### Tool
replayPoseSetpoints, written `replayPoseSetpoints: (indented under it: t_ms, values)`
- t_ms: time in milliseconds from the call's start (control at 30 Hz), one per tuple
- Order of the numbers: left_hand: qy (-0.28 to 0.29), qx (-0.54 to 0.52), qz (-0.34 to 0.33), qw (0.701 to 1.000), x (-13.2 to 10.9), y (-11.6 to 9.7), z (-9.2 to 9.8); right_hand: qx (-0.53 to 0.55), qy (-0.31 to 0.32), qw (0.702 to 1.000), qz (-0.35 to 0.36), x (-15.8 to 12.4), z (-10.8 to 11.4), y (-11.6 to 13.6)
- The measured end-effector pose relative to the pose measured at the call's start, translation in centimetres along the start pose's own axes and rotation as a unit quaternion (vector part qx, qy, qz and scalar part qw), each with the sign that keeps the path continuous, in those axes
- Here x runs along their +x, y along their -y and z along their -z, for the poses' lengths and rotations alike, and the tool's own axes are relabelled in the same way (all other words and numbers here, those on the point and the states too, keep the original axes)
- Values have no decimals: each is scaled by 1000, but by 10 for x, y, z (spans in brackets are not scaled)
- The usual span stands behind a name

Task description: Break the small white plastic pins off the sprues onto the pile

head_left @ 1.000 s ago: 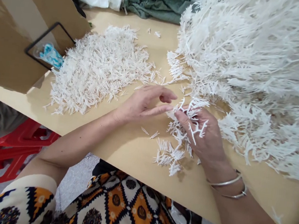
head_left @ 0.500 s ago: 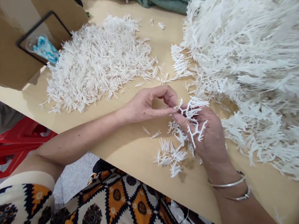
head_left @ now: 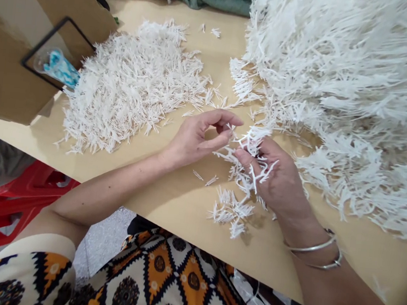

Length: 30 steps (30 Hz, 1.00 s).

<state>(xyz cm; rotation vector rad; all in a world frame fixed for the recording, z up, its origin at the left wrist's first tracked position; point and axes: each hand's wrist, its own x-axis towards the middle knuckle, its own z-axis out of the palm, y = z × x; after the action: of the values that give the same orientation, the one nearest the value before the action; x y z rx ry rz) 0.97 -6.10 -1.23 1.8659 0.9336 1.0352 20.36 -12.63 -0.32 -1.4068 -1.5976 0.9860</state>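
Fingers pinching white plastic over a tan table

Thumb and forefinger of the left hand (head_left: 199,138) nip a prong of the branched white plastic sprue (head_left: 252,150); the right hand (head_left: 276,181) clasps that sprue just above the table (head_left: 170,197); loose snapped pieces (head_left: 230,211) lie under the hands; a flat heap of small white sticks (head_left: 134,86) sits left; a large mound of uncut sprues (head_left: 342,89) rises right; a cardboard box (head_left: 16,34) stands at far left.

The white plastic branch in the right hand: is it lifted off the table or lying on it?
Lifted. The right hand holds the branch above the table, and the left hand pinches one tip.
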Motion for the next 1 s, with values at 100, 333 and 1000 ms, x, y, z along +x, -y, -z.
replayPoseSetpoints:
  t_ms: [100,333,1000]
  values:
    - [45,-70,35,996,1,-1,4,18,-22,1000,0,-1,-2,2]
    - [102,-96,59,988,1,-3,5,27,3,1000,13,-2,-2,-1]
    - [-81,-99,58,990,4,16,-4,24,49,998,21,4,5,1]
